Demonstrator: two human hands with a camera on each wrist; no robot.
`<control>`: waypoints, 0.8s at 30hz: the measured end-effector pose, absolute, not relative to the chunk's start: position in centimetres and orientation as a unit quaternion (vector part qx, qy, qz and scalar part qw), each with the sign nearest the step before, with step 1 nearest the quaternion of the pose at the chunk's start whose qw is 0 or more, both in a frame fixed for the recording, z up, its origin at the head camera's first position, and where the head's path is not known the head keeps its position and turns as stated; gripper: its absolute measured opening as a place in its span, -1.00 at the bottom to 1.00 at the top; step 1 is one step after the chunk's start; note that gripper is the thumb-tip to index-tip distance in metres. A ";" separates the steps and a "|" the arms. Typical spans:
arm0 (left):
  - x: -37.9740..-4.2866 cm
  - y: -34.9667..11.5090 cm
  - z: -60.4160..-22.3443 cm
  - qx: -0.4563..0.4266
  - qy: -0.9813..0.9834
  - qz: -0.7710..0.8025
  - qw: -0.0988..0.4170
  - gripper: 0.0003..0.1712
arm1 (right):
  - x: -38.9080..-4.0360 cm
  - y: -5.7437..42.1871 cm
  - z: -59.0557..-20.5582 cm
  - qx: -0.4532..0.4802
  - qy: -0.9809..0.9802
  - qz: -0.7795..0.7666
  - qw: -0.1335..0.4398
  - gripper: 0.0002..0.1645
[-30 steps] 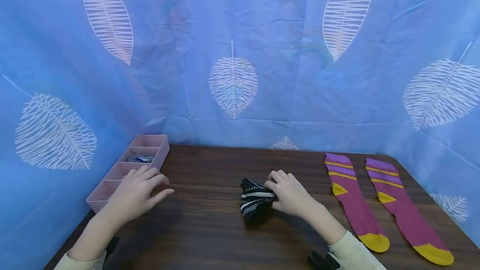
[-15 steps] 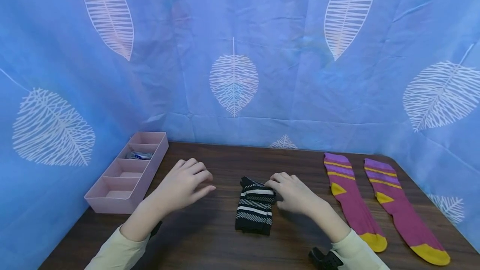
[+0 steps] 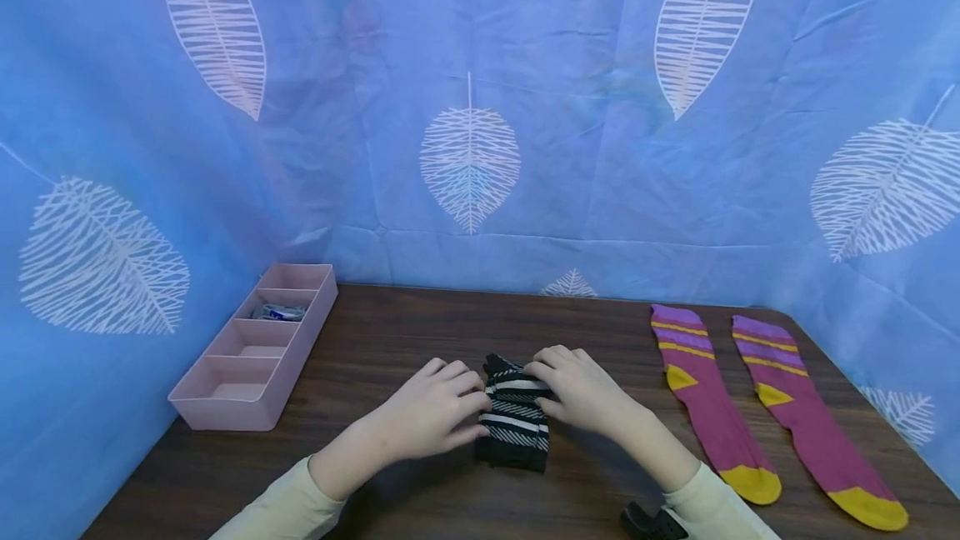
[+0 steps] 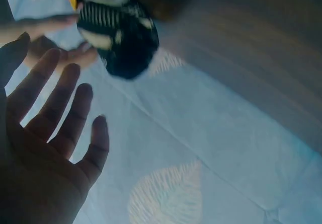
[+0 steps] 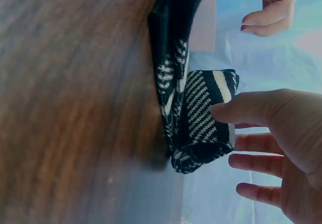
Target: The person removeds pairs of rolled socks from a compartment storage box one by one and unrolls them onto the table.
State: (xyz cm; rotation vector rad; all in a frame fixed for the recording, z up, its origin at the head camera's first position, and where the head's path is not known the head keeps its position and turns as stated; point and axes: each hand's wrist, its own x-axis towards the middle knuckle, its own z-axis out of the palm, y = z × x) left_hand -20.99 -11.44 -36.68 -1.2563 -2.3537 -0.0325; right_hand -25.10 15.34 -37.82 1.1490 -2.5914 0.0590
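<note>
A folded black sock with white stripes [image 3: 516, 432] lies on the table between my hands. My left hand [image 3: 433, 411] is at its left edge in the head view, fingers loosely bent. In the left wrist view that hand's fingers [image 4: 65, 108] are spread, apart from the dark sock [image 4: 128, 53]. My right hand [image 3: 585, 390] is at the sock's right side. The right wrist view shows its thumb on the sock's folded-over part [image 5: 201, 108] and its index finger behind, pinching it. Both layers of the fold show there, one along the tabletop.
A pair of maroon socks with yellow toes, one [image 3: 720, 415] beside the other [image 3: 817, 432], lies flat at the right. A pink divided box [image 3: 300, 357] stands at the left, a small packet [image 3: 279, 312] in one compartment. Blue leaf-print cloth [image 3: 360, 148] hangs behind the table [image 3: 397, 323].
My left hand has moved right, from beside the box to the black sock. The sock, first bunched up under my right hand, now lies flatter. My right hand has stayed nearly in place.
</note>
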 end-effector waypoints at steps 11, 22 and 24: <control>-19.2 -9.6 -37.5 -0.449 -0.888 0.054 0.080 -0.35 | -24.9 15.0 -37.7 0.423 -0.886 -0.023 0.185 -0.55; -18.1 -8.9 -38.2 -0.400 -0.912 0.036 -0.078 -0.18 | -24.5 14.6 -37.6 0.440 -0.871 -0.044 0.213 -0.65; -18.0 -8.9 -38.2 -0.400 -0.912 0.030 -0.084 -0.18 | -24.4 14.6 -37.6 0.448 -0.866 -0.040 0.219 -0.68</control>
